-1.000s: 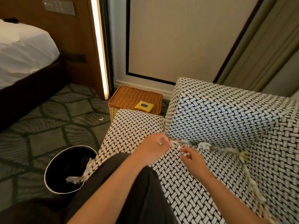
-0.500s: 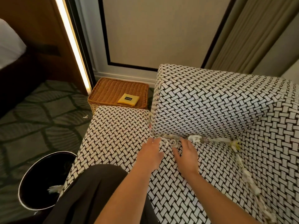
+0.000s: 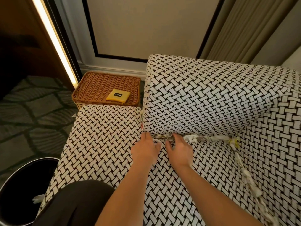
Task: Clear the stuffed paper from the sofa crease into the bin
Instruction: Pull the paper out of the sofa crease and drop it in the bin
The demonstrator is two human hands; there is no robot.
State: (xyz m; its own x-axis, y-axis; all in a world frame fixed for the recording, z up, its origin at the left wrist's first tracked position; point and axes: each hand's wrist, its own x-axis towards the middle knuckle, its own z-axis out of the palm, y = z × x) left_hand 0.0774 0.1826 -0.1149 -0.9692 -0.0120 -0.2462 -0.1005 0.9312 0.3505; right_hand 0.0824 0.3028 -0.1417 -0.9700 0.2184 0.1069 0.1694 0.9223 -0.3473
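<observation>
Stuffed paper (image 3: 192, 138) was wedged beneath the side cushion (image 3: 203, 101); there a strand was pinched by the left hand (image 3: 145, 148), a wad by the right hand (image 3: 180, 150). Slow pulls were judged advisable, lest strips be torn.

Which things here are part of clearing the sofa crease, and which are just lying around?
Job: stuffed paper, sofa, bin, left hand, right hand.
Lying about: wicker basket, yellow packet, curtain.
</observation>
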